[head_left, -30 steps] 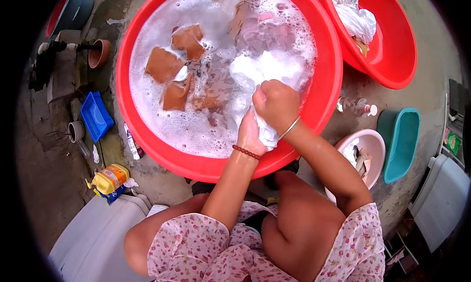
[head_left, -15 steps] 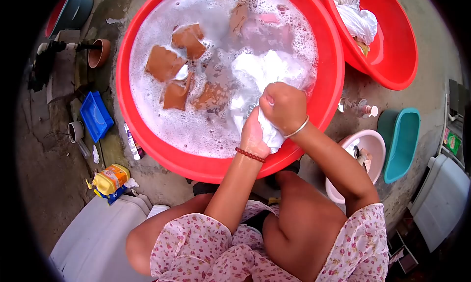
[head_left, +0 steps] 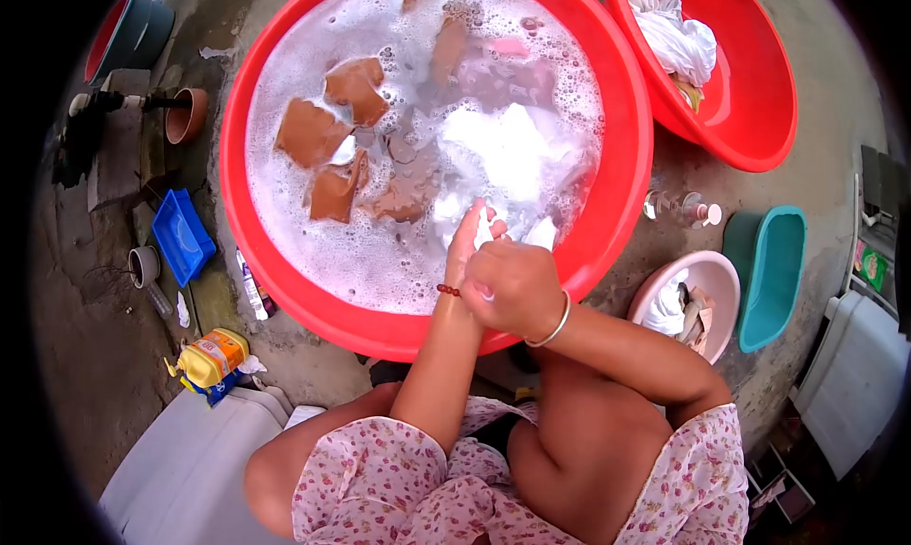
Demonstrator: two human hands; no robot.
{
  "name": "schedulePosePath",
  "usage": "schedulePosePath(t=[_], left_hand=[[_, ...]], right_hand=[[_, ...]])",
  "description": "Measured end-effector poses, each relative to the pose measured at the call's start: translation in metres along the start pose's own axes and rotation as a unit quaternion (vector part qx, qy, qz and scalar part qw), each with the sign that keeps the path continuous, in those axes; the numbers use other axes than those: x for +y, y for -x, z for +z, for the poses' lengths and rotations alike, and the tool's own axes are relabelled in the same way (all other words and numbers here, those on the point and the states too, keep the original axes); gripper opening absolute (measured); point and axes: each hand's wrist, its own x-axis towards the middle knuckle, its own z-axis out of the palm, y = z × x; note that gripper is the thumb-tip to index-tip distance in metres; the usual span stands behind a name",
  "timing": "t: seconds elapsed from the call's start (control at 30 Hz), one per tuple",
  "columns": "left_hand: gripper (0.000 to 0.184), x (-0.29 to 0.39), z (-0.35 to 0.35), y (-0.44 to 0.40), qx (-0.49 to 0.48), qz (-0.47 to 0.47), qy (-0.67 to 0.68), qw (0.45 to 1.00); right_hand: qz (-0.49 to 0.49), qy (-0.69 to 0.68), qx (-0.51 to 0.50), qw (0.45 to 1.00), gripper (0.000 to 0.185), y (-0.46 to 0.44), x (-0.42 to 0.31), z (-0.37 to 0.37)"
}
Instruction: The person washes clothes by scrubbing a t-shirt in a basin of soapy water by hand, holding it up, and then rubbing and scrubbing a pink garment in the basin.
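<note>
Even light falls on a grey concrete floor, darker at left, with a pale flat-topped unit lower left and what may be a small shelf lower right.

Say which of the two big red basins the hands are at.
The suds-filled basin, with both hands at its near side; the other red basin holds bunched white laundry.

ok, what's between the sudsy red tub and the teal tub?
Head view: a clear bottle with a pinkish cap and the pale pink basin holding cloth, both between the sudsy red tub and teal tub.
</note>
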Motion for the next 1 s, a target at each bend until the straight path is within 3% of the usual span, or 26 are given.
schedulePosePath(t=[0.07,0.13,0.17,0.2,0.27,0.33,0.37,0.43,0.5,0.53,0.57,0.6,0.73,0.77,0.83,0.87,0.9,0.97,1.0], left_hand=[[0.020,0.009,-0.039,-0.015,-0.079,-0.026,0.026,0.996],[0.023,-0.020,-0.016,-0.009,0.026,0.078,0.005,0.997],[0.032,-0.020,0.025,-0.003,0.081,0.004,0.030,0.996],[0.035,-0.028,0.030,-0.002,0.080,0.053,-0.007,0.995],[0.034,-0.029,0.021,-0.004,0.025,0.041,-0.041,0.998],[0.029,-0.024,0.022,-0.007,0.091,0.042,-0.011,0.995],[0.024,-0.016,-0.005,-0.011,-0.039,0.053,0.012,0.998],[0.025,0.003,-0.029,-0.014,-0.159,-0.015,0.044,0.986],[0.025,-0.008,-0.022,-0.007,-0.066,0.027,0.028,0.997],[0.026,-0.021,0.017,0.003,0.069,0.074,-0.024,0.995],[0.035,-0.026,0.035,0.001,0.018,0.034,0.050,0.998],[0.038,-0.032,0.040,0.000,0.023,0.067,0.030,0.997],[0.032,-0.027,0.050,0.007,0.096,0.096,-0.033,0.990],[0.027,-0.018,-0.006,-0.006,-0.053,0.094,0.000,0.994],[0.022,0.004,-0.027,-0.016,-0.268,-0.023,0.040,0.962],[0.022,0.004,-0.039,-0.017,-0.313,-0.031,0.061,0.947],[0.023,-0.012,-0.045,-0.016,-0.202,0.048,-0.026,0.978],[0.029,-0.027,0.037,0.005,0.076,0.037,0.001,0.996],[0.033,-0.034,0.044,0.004,0.044,0.055,-0.007,0.998]], right_hand=[[-0.028,0.025,-0.044,0.998,0.018,0.010,-0.004,0.006],[0.012,0.058,0.010,0.998,0.017,-0.012,0.032,0.008],[0.056,0.088,0.039,0.994,0.016,-0.027,0.050,0.005],[0.062,0.128,0.052,0.988,0.016,-0.037,0.069,0.001],[0.066,0.127,0.071,0.987,0.017,-0.036,0.077,-0.001],[0.069,0.084,0.031,0.994,0.015,-0.022,0.049,-0.005],[0.041,0.053,0.031,0.997,0.015,-0.015,0.024,-0.006],[0.004,0.027,-0.004,1.000,0.014,0.001,0.005,0.002],[0.008,0.038,-0.004,0.999,0.014,0.000,0.013,0.006],[0.035,0.053,0.000,0.998,0.014,-0.018,0.033,0.004],[0.074,0.082,0.042,0.993,0.014,-0.035,0.052,0.003],[0.093,0.141,0.041,0.985,0.012,-0.049,0.069,-0.003],[0.068,0.067,0.058,0.994,0.018,-0.036,0.039,-0.006],[0.042,0.029,0.035,0.998,0.019,-0.026,0.020,-0.007],[0.015,0.000,0.001,1.000,0.018,-0.004,-0.005,0.003],[-0.001,0.003,-0.024,1.000,0.017,0.005,-0.008,0.007],[0.022,0.017,-0.011,1.000,0.016,-0.001,0.002,0.007],[0.092,0.066,0.042,0.993,0.014,-0.035,0.040,0.003],[0.114,0.117,0.041,0.986,0.013,-0.047,0.058,-0.005]])
